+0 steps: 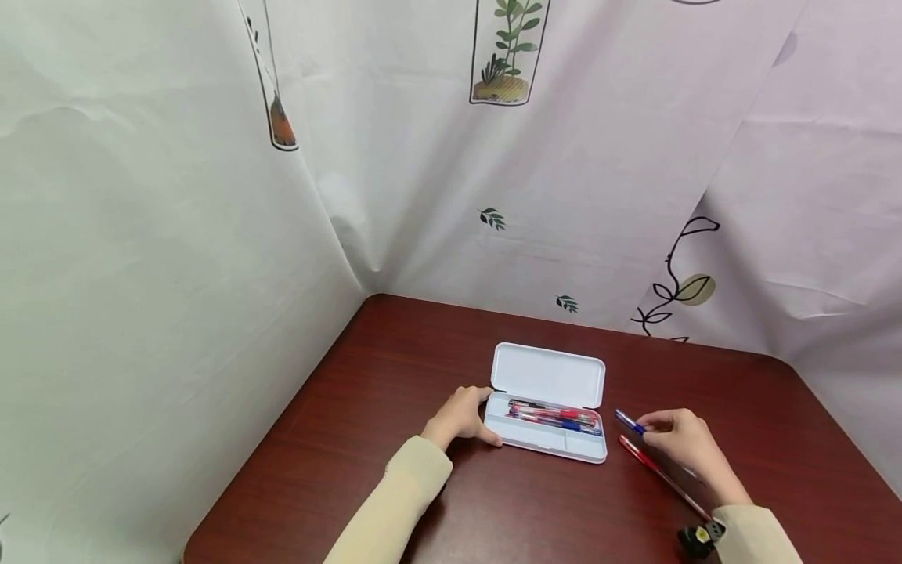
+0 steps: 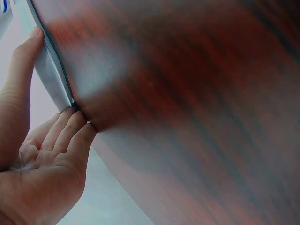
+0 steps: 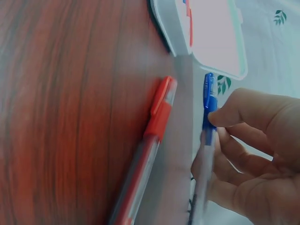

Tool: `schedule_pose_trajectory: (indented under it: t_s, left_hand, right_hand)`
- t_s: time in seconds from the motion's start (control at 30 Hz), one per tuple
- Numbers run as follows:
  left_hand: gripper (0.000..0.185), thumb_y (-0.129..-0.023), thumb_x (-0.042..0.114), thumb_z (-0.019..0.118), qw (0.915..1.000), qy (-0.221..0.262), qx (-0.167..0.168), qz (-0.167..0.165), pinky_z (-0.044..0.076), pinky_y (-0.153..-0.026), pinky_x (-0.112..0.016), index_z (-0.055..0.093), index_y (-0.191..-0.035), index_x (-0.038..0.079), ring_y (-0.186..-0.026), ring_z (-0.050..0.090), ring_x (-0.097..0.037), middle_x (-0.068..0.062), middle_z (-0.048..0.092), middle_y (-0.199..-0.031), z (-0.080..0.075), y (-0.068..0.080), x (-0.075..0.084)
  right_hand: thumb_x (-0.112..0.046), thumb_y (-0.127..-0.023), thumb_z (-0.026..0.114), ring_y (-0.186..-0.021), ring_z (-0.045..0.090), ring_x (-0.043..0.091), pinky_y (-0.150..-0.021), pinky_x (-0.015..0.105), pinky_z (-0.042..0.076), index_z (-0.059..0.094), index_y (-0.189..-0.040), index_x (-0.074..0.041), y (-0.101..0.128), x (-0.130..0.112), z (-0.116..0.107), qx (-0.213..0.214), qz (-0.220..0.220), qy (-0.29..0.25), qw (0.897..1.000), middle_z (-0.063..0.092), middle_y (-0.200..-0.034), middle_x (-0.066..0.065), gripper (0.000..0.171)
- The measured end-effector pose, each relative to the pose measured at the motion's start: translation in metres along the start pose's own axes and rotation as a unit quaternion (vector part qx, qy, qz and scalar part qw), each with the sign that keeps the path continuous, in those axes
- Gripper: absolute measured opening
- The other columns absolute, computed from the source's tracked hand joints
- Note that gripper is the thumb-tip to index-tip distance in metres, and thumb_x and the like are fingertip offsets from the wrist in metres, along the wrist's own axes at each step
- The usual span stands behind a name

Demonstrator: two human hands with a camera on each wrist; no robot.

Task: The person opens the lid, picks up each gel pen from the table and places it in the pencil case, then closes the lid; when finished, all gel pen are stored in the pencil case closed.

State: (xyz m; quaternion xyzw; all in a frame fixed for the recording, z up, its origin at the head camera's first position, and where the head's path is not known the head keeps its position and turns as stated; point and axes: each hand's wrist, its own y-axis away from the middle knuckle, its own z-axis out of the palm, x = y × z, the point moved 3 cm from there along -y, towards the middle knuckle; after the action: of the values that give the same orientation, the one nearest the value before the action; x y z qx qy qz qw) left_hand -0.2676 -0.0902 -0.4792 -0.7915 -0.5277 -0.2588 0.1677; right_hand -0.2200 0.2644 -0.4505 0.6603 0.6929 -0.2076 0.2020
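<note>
I see the left hand (image 1: 461, 417) at lower centre of the head view, fingers and thumb clamped on the left end of the open white pencil case (image 1: 548, 413); the left wrist view shows fingertips (image 2: 77, 123) against its edge. Pens lie inside the tray. Right of the case, the right hand (image 1: 682, 441) pinches a blue pen (image 1: 629, 422), cap end pointing toward the case, just beside it. A red pen (image 1: 662, 475) lies on the table (image 1: 352, 439) under that hand, untouched.
</note>
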Motion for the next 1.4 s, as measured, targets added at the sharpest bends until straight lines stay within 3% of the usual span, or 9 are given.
schedule_pose_trajectory:
  t_s: [0.27,0.67,0.93,1.4]
  left_hand:
    - [0.088,-0.056,0.031,0.097,1.0,0.001,0.0,-0.007,0.049,-0.097,-0.04,0.06,-0.131,0.002,-0.115,0.06,-0.026,-0.013,0.065,-0.126,-0.003,0.003,0.002]
    - [0.086,-0.056,0.034,0.096,1.0,-0.003,-0.001,-0.008,0.05,-0.096,-0.039,0.061,-0.13,0.006,-0.113,0.06,-0.025,-0.009,0.066,-0.125,0.006,0.0,0.003]
    - [0.074,-0.055,0.031,0.097,0.9998,-0.01,0.003,0.015,0.051,-0.09,-0.034,0.066,-0.118,0.007,-0.099,0.063,-0.02,-0.005,0.07,-0.109,0.001,0.002,0.004]
    - [0.083,-0.057,0.032,0.096,1.0,-0.003,0.002,-0.002,0.049,-0.096,-0.035,0.062,-0.128,0.005,-0.109,0.061,-0.021,-0.007,0.068,-0.121,-0.001,0.003,0.003]
  right_hand:
    - [-0.008,-0.081,0.071,-0.073,0.059,0.015,-0.064,0.026,0.049,0.074,-0.094,-0.003,-0.006,-0.015,0.007,-0.003,-0.013,-0.013,1.0,0.07,-0.081,0.003,0.014]
    - [-0.005,-0.082,0.068,-0.077,0.055,0.019,-0.064,0.027,0.05,0.075,-0.096,-0.004,-0.013,-0.027,0.016,-0.019,-0.009,-0.029,0.999,0.068,-0.085,0.005,0.016]
    - [-0.001,-0.081,0.069,-0.075,0.054,0.019,-0.06,0.027,0.048,0.076,-0.096,-0.002,-0.022,-0.038,0.025,-0.021,-0.027,-0.041,0.999,0.07,-0.087,0.009,0.017]
    - [-0.001,-0.085,0.068,-0.08,0.056,0.021,-0.062,0.03,0.054,0.076,-0.101,-0.001,-0.034,-0.058,0.034,-0.032,-0.036,-0.07,0.996,0.071,-0.104,0.02,0.018]
